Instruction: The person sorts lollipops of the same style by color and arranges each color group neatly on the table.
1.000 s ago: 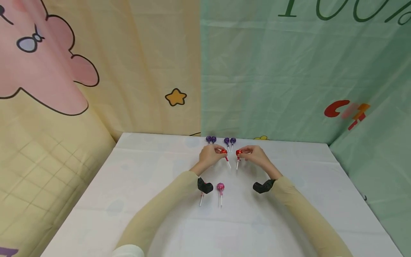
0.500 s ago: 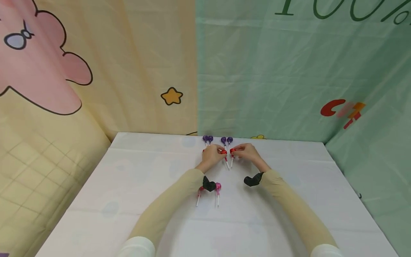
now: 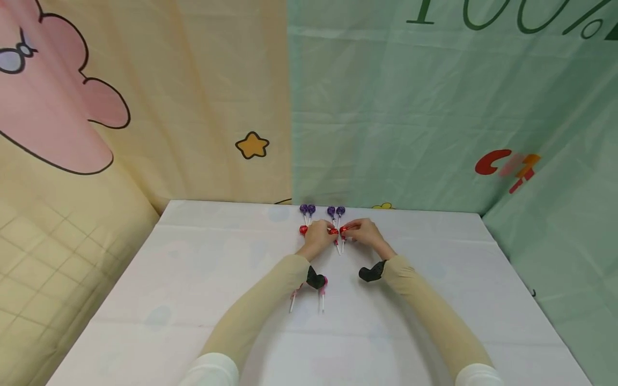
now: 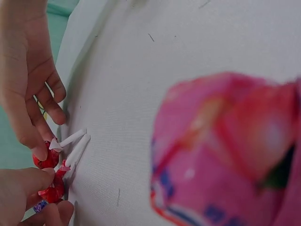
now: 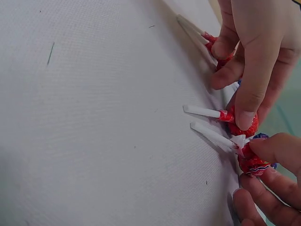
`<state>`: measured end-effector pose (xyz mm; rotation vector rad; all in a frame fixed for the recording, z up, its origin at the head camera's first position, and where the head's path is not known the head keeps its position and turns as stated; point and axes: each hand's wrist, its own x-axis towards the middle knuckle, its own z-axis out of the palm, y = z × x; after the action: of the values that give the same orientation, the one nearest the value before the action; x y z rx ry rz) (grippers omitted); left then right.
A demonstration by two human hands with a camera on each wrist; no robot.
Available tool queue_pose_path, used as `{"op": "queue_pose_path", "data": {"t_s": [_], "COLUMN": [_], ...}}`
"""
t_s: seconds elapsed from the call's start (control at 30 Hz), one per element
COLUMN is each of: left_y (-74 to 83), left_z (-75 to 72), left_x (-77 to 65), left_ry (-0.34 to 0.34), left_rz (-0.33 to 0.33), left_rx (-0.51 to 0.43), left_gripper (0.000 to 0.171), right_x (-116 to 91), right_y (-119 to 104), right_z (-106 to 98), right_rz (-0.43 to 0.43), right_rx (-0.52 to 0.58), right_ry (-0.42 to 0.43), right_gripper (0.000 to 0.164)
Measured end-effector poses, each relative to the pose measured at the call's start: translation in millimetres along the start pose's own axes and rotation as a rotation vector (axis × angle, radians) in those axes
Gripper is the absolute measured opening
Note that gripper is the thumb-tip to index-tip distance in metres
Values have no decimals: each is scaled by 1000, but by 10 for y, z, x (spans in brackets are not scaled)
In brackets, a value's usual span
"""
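Observation:
Near the back of the white table, my left hand [image 3: 318,237] pinches the wrapped head of a red lollipop [image 3: 334,232]. Just to its right, my right hand [image 3: 365,234] holds another red lollipop [image 3: 343,230] between thumb and fingers. Both white sticks point toward the front and their ends nearly meet. Close up in the right wrist view, the left hand's lollipop [image 5: 247,125] lies right beside the right hand's lollipop [image 5: 253,165]. A further red lollipop [image 3: 303,230] lies left of my left hand, its stick hidden by that hand in the head view.
Purple lollipops [image 3: 307,208] lie in two pairs along the table's back edge. Closer to the front, partly behind the left wrist's black strap piece [image 3: 316,278], are two pinkish lollipops [image 3: 322,292]. Printed curtains [image 3: 386,107] hang behind the white table [image 3: 410,332].
My right hand has moved left with its red lollipop, bringing it up beside the one in my left hand. The left hand stays at nearly the same spot, and the head view has shifted slightly.

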<state>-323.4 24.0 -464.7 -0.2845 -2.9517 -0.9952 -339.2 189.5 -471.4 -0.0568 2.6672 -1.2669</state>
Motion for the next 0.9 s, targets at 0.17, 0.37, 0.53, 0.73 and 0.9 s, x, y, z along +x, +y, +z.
{"op": "queue_pose_path", "data": {"t_s": [0.17,0.37,0.53,0.73,0.9], "left_y": [-15,-14,-35,-44,-75], "left_z": [31,46,55,41,63], "left_x": [6,15,18,37,82], "left_ry": [-5,14,46,8,5], "left_rz": [-6,15,22,-10,-24], "left_rx": [-20,0,-4,-74,-75], "left_gripper": [22,25,24,25,25], "right_x": [-20,-49,-75,-101,-108], "right_y": [-1,-6,-5,1,0], "right_z": [31,40,29,16,27], "right_rz": [7,32,11,16,25], "right_rx": [-18,-14,-2,-3,7], "right_ry": [0,18,12,8,10], "right_gripper": [34,36,38,37,37]}}
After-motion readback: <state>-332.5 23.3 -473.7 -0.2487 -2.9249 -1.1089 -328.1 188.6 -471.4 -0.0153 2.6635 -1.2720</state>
